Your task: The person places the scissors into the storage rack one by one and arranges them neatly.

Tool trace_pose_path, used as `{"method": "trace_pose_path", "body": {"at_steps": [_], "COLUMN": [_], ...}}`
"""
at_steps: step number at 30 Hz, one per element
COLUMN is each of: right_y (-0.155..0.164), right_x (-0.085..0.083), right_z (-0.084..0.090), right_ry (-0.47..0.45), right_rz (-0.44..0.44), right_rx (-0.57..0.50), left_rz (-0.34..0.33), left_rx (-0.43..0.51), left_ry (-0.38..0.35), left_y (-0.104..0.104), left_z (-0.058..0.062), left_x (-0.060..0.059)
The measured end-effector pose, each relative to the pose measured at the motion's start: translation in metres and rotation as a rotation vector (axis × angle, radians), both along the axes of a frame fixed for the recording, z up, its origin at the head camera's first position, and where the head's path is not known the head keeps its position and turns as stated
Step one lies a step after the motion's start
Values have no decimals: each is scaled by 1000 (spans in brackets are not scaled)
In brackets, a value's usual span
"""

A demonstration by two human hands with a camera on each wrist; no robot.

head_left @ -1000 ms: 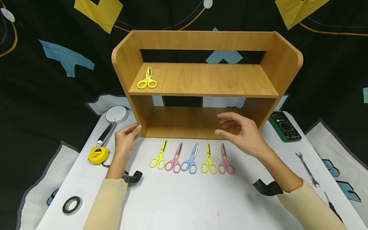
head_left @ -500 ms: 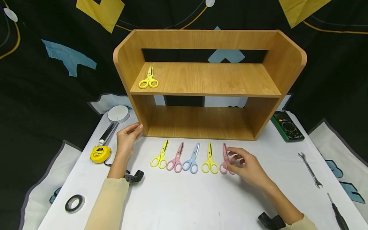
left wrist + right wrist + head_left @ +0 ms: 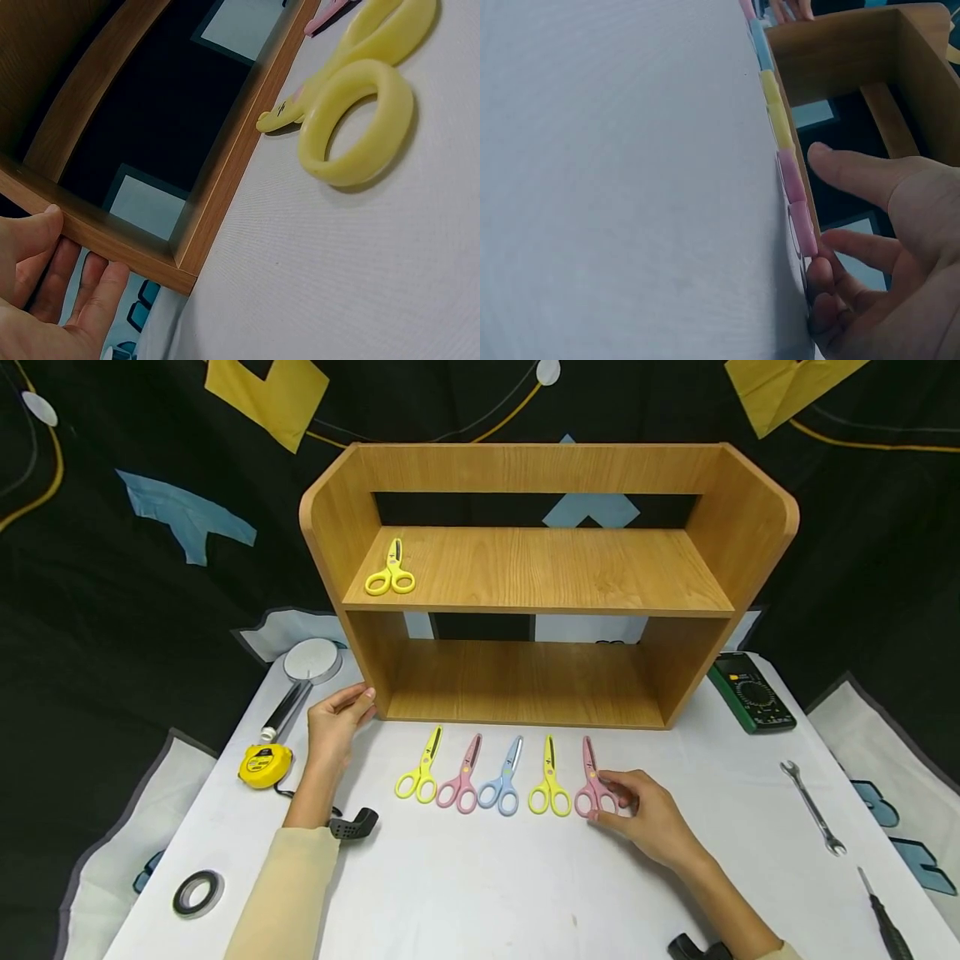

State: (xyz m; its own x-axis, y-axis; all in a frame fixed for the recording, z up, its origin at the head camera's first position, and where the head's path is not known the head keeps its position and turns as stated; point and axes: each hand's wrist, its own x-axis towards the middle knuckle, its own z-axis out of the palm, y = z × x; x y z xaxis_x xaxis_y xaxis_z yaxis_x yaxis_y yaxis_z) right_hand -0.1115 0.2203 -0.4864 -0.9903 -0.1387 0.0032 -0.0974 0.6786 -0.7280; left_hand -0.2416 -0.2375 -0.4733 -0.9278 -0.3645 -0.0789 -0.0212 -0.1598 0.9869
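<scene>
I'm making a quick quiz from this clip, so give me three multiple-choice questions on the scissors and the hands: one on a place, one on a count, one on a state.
1. Where does the lone yellow scissors lie?
A. on the upper board of the wooden shelf
B. on the lower board
C. beside the tape measure

2. How many scissors lie in the row on the table?
A. three
B. five
C. seven

3. What is the right hand doing?
A. resting flat, far from the row
B. holding the wrench
C. touching the handles of the pink scissors at the row's right end

Answers: 1 A, it lies at the upper board's left end. 2 B, yellow, pink, blue, yellow, pink. 3 C, its fingertips meet the pink handles, with the scissors lying on the table.
</scene>
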Motion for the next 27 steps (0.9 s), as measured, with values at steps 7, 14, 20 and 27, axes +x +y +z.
{"method": "trace_pose_path", "body": {"at_steps": [7, 14, 20, 27], "right_y": [2, 1, 0, 1], "right_x": [1, 1, -2, 0], "right_z": [-1, 0, 2, 13], "right_ry": [17, -8, -34, -54], "right_rz": [-5, -30, -56, -61], "right_rx": [24, 47, 6, -89], "left_rz": [5, -2, 4, 17], "left_rx": [4, 16, 8, 7], "left_ry": [10, 6, 0, 0], "left_y": [0, 0, 1, 2], "left_z": [0, -1, 0, 0], "left_x": [0, 1, 1, 2]}}
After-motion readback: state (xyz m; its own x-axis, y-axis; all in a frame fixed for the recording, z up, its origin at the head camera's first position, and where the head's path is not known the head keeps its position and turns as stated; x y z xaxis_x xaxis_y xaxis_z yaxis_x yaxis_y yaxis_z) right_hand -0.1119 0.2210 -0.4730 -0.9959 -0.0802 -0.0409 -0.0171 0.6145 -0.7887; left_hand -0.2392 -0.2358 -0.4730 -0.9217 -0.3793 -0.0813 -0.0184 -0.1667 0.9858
